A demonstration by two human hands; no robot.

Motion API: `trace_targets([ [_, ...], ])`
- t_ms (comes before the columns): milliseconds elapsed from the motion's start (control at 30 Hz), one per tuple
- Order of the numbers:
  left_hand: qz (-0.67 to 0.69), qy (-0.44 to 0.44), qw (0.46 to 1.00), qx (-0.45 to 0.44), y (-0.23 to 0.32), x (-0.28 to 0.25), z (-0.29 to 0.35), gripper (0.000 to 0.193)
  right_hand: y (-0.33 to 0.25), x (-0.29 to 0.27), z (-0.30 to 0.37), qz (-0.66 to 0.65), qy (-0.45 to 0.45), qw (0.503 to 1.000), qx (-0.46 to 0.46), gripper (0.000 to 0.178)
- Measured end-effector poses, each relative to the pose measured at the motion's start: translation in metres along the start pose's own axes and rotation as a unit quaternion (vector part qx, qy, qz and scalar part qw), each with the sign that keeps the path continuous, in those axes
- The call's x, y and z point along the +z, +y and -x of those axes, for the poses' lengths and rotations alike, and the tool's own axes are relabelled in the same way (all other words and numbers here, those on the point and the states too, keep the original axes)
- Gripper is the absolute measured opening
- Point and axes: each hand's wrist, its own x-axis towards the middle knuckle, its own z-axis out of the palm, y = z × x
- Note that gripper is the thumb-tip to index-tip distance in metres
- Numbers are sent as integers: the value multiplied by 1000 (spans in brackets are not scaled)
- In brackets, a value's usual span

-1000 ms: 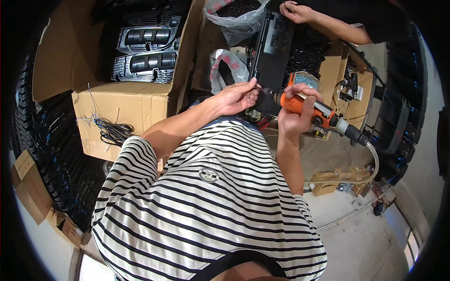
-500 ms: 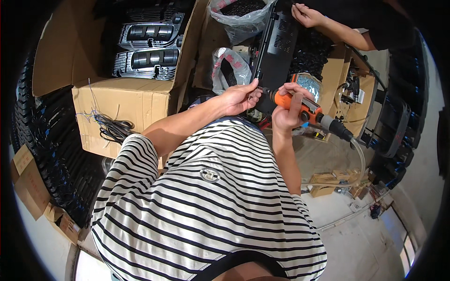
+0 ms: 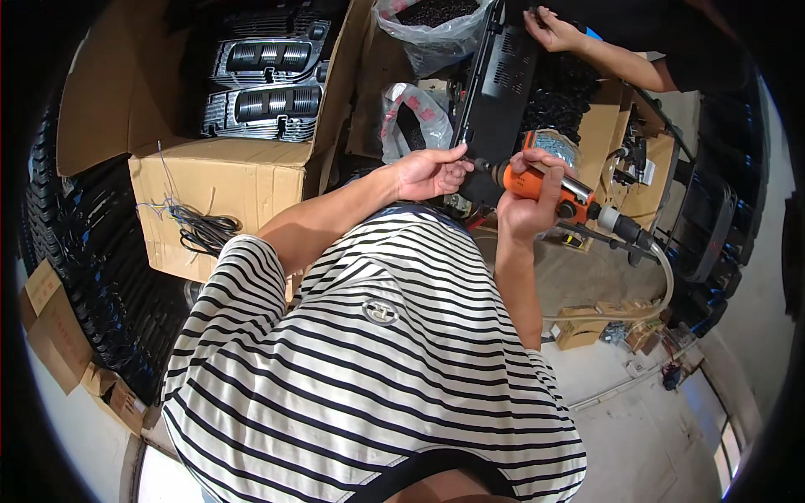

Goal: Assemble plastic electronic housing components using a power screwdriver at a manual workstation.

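Note:
My right hand (image 3: 528, 210) is wrapped around an orange air screwdriver (image 3: 526, 181), which lies almost level, its nose pointing left and a clear hose (image 3: 668, 281) trailing from its rear end. My left hand (image 3: 432, 174) is closed in a pinch just left of the screwdriver's tip. Whatever those fingers hold is too small to make out. Just beyond both hands stretches a long black panel (image 3: 513, 88) with slotted vents. A co-worker's hand (image 3: 555, 32) is over its far right side.
A cardboard box (image 3: 222, 176) with ribbed metal parts (image 3: 272, 105) stands at left, a coiled black cable (image 3: 208, 232) against its side. Plastic bags (image 3: 432, 46) of small dark parts lie at the far middle. Blue-grey small fasteners (image 3: 553, 149) and black parts (image 3: 562, 105) sit right of the panel.
My right hand and the screwdriver have moved a little right, widening the space between its tip and my left hand. The left hand has shifted slightly, its fingers still closed.

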Motion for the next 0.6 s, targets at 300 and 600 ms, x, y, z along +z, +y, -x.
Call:
trace_targets([
  [300, -47, -26, 998, 28, -1, -6, -7, 41, -1, -8, -5, -18, 47, 996, 67, 29],
  [600, -30, 33, 998, 53, -5, 10, -6, 39, 2, -2, 0, 0, 31, 1000, 7, 23],
])
